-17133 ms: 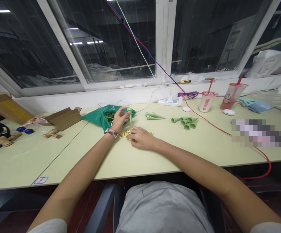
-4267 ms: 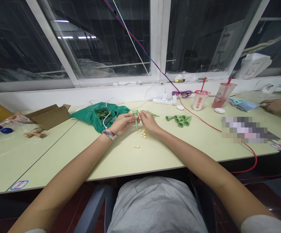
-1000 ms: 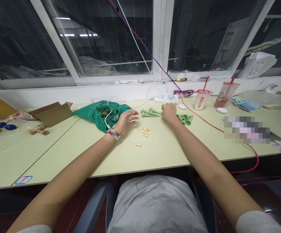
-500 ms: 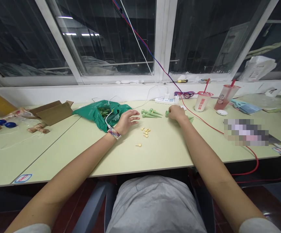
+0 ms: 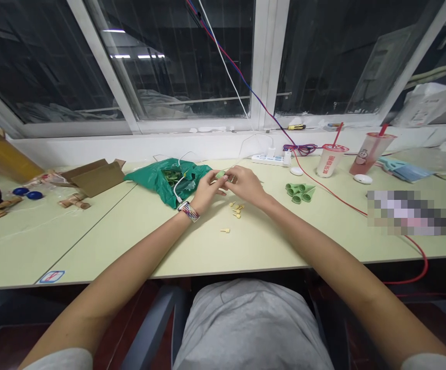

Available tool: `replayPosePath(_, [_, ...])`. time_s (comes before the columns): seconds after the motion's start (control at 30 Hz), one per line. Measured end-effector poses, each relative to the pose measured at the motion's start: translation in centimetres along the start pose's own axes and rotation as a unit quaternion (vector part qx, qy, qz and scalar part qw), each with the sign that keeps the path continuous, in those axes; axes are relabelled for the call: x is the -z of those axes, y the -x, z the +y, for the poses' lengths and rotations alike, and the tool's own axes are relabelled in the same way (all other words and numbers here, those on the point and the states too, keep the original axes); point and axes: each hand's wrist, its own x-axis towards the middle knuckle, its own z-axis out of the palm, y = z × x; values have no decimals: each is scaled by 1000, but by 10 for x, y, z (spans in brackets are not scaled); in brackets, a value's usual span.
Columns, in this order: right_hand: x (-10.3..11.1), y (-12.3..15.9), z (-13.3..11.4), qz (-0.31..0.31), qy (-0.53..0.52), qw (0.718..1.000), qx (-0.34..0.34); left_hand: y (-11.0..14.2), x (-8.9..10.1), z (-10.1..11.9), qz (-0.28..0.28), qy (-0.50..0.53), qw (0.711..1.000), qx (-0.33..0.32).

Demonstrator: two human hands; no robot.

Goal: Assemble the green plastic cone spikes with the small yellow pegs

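My left hand [image 5: 206, 189] and my right hand [image 5: 247, 186] meet above the table, both pinching a small green cone piece [image 5: 220, 175] between their fingertips. Just below them lie several small yellow pegs [image 5: 237, 209], with one more yellow peg [image 5: 225, 230] lying apart nearer to me. To the right sits a pile of green cones [image 5: 300, 191]. A green plastic bag [image 5: 161, 177] holding more green parts lies to the left of my left hand. The cones that lay beyond my hands are hidden behind them.
A cardboard box [image 5: 91, 176] and wooden pieces [image 5: 74, 201] lie at the left. Two drink cups [image 5: 331, 160] with straws, a power strip [image 5: 271, 160] and a red cable [image 5: 346, 205] sit at the back right. A blurred patch [image 5: 408, 212] covers something at the right.
My right hand came back from the pile of cones at the right with one green piece, and my left hand rose from the table to meet it. The view shifted slightly.
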Motion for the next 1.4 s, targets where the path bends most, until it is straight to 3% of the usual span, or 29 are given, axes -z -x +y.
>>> replayPosePath(0.2, [3,13,6,-5,-19,1000,-12,-2,3,3,47,25,998,16])
replayPosePath(0.27, [3,18,14,-45,1,999,-22,-3,5,1,70,33,997,29])
replayPosePath(0.37, [1,26,21,-138,42,990,13,-7,9,-1,105,50,992,44])
replayPosePath(0.43, [-3,29,21,-160,59,985,29,-11,14,-1,128,66,989,41])
replayPosePath(0.57, [-15,32,8,-148,67,986,46,-20,28,3,179,97,979,21])
replayPosePath(0.73, [-42,23,-18,-185,82,964,171,-25,43,3,220,105,970,22])
replayPosePath(0.83, [-59,15,-27,-198,92,955,202,-26,47,1,233,104,967,29])
replayPosePath(0.97, [-67,12,-27,-191,107,958,188,-27,47,-2,241,111,964,35])
replayPosePath(1.23, [-48,21,-16,-198,58,969,136,-27,47,-4,235,103,966,39])
replayPosePath(1.4, [-45,21,-17,-148,74,984,61,-25,45,-4,233,99,967,42])
